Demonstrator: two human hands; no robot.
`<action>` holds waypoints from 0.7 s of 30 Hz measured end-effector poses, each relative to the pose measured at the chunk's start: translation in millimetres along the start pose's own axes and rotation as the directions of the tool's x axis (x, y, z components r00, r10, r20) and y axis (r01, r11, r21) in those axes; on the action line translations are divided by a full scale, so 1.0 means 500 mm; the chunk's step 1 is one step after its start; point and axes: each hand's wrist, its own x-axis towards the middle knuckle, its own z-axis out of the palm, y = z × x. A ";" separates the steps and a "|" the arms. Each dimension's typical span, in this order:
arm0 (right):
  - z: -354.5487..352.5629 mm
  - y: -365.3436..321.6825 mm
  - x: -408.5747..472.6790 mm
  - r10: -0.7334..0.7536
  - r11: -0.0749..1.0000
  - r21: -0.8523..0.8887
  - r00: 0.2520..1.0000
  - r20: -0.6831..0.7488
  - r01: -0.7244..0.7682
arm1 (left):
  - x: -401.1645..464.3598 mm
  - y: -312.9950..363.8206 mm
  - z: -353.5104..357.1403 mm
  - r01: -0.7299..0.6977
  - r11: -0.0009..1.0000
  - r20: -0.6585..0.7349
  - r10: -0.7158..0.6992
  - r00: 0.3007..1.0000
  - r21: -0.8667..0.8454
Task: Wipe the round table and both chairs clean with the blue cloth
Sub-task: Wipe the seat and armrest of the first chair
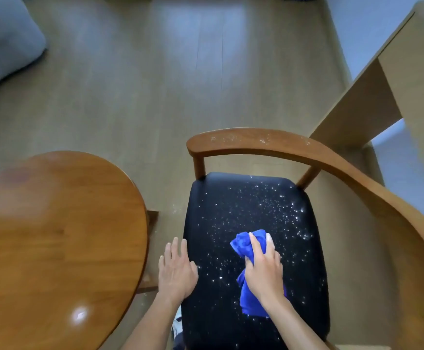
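A wooden chair point(332, 157) with a curved back rail stands below me. Its black seat point(243, 210) is speckled with white crumbs, thickest toward the far right. My right hand point(264, 269) grips the bunched blue cloth point(246, 245) and presses it on the middle of the seat. My left hand point(177, 269) lies flat with straight fingers at the seat's left edge. The round wooden table point(54, 236) is at the left, its top glossy. White specks also dot the chair's back rail.
A light wooden desk point(387, 79) stands at the right, close behind the chair. A grey cushioned piece of furniture point(1, 46) fills the upper left corner. Wood-look flooring point(168, 72) stretches beyond the chair. A few crumbs lie on the floor between table and chair.
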 end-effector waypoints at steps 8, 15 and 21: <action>0.134 -0.219 0.240 -0.131 0.989 0.033 0.967 -0.218 0.141 | 0.175 -0.022 0.042 -0.022 0.998 -0.230 0.006 0.973 -0.067; 0.237 -0.249 0.336 -0.231 0.941 -0.292 0.955 -0.186 0.171 | 0.249 -0.032 0.045 -0.079 0.872 -0.288 -0.072 0.955 -0.483; 0.228 -0.229 0.345 -0.324 0.911 -0.317 0.934 -0.151 0.264 | 0.273 -0.003 0.033 -0.096 0.895 -0.302 -0.046 0.952 -0.436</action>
